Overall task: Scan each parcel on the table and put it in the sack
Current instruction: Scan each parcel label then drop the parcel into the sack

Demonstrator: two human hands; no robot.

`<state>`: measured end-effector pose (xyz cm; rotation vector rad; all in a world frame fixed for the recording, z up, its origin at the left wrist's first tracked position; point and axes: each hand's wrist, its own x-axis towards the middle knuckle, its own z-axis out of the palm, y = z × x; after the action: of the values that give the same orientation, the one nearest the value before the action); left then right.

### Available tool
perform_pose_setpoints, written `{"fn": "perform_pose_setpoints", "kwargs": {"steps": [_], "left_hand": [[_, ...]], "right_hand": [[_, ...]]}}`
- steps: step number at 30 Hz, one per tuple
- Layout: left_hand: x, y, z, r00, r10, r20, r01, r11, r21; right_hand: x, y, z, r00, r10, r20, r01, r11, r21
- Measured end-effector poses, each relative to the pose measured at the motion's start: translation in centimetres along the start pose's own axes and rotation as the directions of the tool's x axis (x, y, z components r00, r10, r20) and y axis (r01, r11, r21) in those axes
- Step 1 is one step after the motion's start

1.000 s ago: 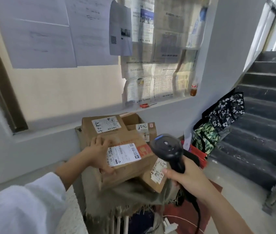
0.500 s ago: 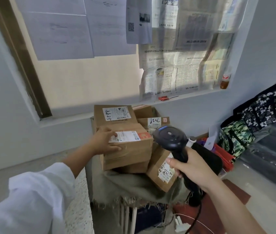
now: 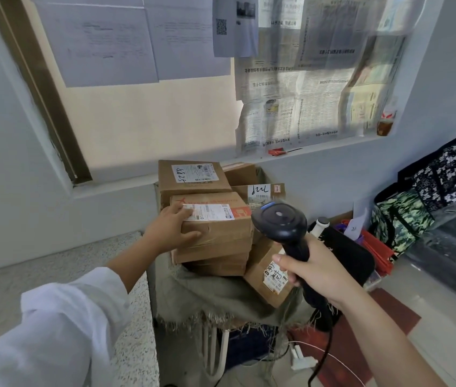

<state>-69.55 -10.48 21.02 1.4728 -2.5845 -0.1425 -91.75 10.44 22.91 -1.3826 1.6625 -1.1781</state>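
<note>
Atop the stack [image 3: 212,261], our left hand [image 3: 171,230] grips a parcel [image 3: 218,227], right hand [image 3: 319,275] the scanner [image 3: 279,222]; lifting may topple others

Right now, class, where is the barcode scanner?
In the head view, the barcode scanner sits right of centre in the right hand, beside the parcel the left hand holds.

Small table [image 3: 222,348] on white tubular legs: is being draped by a frayed grey-green burlap cloth [image 3: 207,298]. A stack of brown cardboard parcels [image 3: 215,258] is being carried on the cloth. A tilted brown labelled parcel [image 3: 263,277] is being propped against the stack's right side.
</note>
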Motion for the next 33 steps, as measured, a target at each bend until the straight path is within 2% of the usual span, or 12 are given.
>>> {"fn": "perform_pose_setpoints", "kwargs": {"steps": [9, 17, 22, 28, 33], "left_hand": [[-4.9, -1.2, -0.6, 0.983, -0.128, -0.13, 0.117, 0.989, -0.091], [-12.7, -5.0, 0.9, 0.961, -0.264, -0.082, 0.255, 0.962, -0.102], [-18.2, -8.3, 1.7, 0.931, -0.362, -0.036, 0.352, 0.922, -0.162], [-27.1, -15.0, 0.2, 0.89, -0.456, 0.016, 0.454, 0.881, -0.131], [-37.5, -23.0, -2.4, 0.806, -0.591, 0.04, 0.592, 0.802, -0.08]], "right_hand": [[0.0, 0.3, 1.5, 0.994, -0.022, 0.103, 0.021, 1.0, 0.012], [-0.3, -0.7, 7.2, 0.958, -0.045, 0.282, 0.055, 0.998, -0.028], [-1.6, -2.8, 12.7, 0.922, -0.047, 0.383, 0.068, 0.997, -0.042], [-3.4, -6.5, 21.9, 0.871, -0.058, 0.488, 0.083, 0.996, -0.031], [-5.8, -10.2, 31.9, 0.787, -0.083, 0.612, 0.1, 0.995, 0.006]]}}
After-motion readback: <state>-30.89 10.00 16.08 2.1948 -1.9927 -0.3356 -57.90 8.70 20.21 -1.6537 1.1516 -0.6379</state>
